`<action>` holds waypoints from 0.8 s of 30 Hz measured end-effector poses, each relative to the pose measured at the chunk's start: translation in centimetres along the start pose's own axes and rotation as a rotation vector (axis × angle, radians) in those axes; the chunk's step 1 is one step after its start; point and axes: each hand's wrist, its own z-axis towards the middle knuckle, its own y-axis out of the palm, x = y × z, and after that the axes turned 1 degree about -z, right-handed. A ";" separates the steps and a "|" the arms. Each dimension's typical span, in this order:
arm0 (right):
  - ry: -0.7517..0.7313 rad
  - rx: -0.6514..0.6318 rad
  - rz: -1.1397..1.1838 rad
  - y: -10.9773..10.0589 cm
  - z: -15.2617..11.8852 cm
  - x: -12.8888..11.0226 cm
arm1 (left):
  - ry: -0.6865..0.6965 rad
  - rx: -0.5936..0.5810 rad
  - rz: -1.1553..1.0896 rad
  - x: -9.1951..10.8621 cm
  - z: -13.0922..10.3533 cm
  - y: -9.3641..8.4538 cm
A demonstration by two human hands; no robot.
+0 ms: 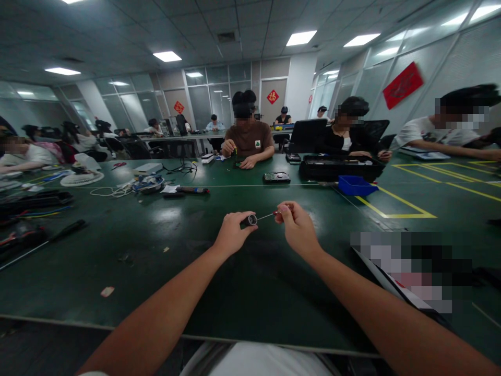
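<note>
"Green tabletop (156,282): what surrounds the work?"
"Hard drive (276,177) beyond the hands; blue bin (355,186) before the black casing (340,168), farther right."
"Fingers?"
"Left hand (234,230) curled round a dark cylinder (251,220) above the tabletop; right hand (296,224) pinching a slim screwdriver (266,215), shaft toward the cylinder, contact unclear."

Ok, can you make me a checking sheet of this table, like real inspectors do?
Surface: green tabletop, yellow lines on the right.
Things in use: dark round part, thin-shafted tool; whether the tip touches is unclear.
Clutter: blue bin, paper scrap.
Hands: left hand holds the part, right hand grips the tool.
Cables: white cable, loosely looped, left.
Surroundings: person in brown shirt opposite, red wall decoration.
</note>
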 end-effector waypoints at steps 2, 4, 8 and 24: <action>-0.003 -0.001 0.012 0.1 0.0 0.2 | -0.003 -0.005 0.003 -0.1 0.0 0.1; -0.002 -0.010 0.027 0.1 0.0 0.3 | -0.003 -0.010 -0.003 -0.2 0.0 0.2; 0.008 -0.028 -0.005 -0.2 0.0 -0.3 | -0.018 -0.017 -0.028 -0.5 0.0 0.5; 0.146 -0.092 0.028 0.3 -1.3 0.6 | -0.055 -0.029 -0.113 -1.9 0.1 1.0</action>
